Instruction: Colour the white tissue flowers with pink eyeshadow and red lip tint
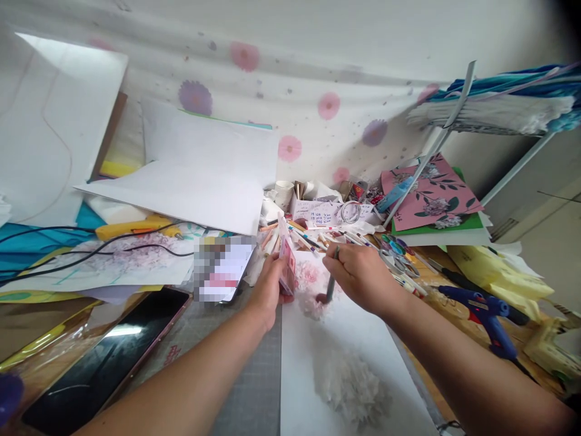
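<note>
My left hand (271, 292) grips a thin pink palette-like case (288, 266), held upright on its edge and tilted toward the right. My right hand (356, 275) is closed around a brush (331, 288) with a dark handle; its brown tip points down at a fluffy pale pink flower (315, 309). Whether the tip touches the petals, I cannot tell. Just behind that flower is another pink and white flower (308, 274). Both flowers are over a white sheet (302, 387). Nearer to me on the sheet lies a larger, blurred white ruffled flower (358, 387).
Left of the sheet are a grey cutting mat (249, 375), a smartphone (227, 275), a dark tablet (109, 357) and a yellow glue gun (136, 229) with black cables. A blue glue gun (481, 309) lies right. Pens (308, 239) and a white box (318, 212) stand behind.
</note>
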Motion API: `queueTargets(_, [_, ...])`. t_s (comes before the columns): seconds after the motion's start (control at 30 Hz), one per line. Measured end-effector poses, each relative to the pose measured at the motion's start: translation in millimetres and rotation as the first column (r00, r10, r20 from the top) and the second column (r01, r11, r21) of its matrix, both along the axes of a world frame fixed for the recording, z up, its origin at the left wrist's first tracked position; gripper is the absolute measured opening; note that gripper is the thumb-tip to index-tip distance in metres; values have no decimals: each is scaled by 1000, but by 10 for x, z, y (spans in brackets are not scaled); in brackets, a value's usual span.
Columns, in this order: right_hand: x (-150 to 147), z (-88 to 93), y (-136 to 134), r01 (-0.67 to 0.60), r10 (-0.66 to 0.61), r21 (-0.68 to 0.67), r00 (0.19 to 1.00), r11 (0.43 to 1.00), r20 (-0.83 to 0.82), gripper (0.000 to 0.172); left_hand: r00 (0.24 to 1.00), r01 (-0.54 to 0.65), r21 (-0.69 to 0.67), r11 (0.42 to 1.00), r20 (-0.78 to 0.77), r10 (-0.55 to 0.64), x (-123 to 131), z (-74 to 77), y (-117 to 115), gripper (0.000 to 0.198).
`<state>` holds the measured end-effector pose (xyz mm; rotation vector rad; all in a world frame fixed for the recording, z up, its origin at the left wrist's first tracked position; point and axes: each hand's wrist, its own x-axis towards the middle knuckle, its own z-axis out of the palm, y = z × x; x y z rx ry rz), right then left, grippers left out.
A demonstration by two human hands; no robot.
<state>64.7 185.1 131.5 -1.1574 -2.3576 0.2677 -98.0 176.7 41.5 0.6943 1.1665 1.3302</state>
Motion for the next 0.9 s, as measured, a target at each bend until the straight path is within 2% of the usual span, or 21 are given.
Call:
queueTargets(0.1, [13,5,10,-29,29,-23,999,999,-20,28,1000,9,-4,1000,4,-9,-7,-8,10,50])
queueTargets(0.23, [69,-3,19,8,-9,-6,997,1000,-77,28,1000,5,-10,1000,9,-5,-9,7,8,48])
queueTargets(0.47, [177,-32,21,-6,-1,-44,988,999,-152,28,1000,-1,-25,1000,28,2,-2,31,2,51])
queueTargets(0.63, [389,-32,-3,-18,-7,-97,967,995,-255,32,1000,-26,-10,1000,-3,26,-19,101,-29,49])
queueTargets(0.7, [558,-20,-36,47,-79,-87,909,995,-409,29,1000,-27,23,999,-7,27,-48,183,-60,48])
queueTargets(0.77, [778,-25,-103,107,-147,-101,770,989,-621,22,999,28,76,997,26,-30,-78,285,-103,49])
queueTargets(0.83, [1020,-71,-217,85,-161,-139,644,987,-748,16,978,184,130,974,73,-195,-95,381,-155,51])
queueTargets(0.9, [1241,-170,-376,78,-122,-93,612,993,-781,13,929,340,169,925,95,-359,-91,444,-211,54])
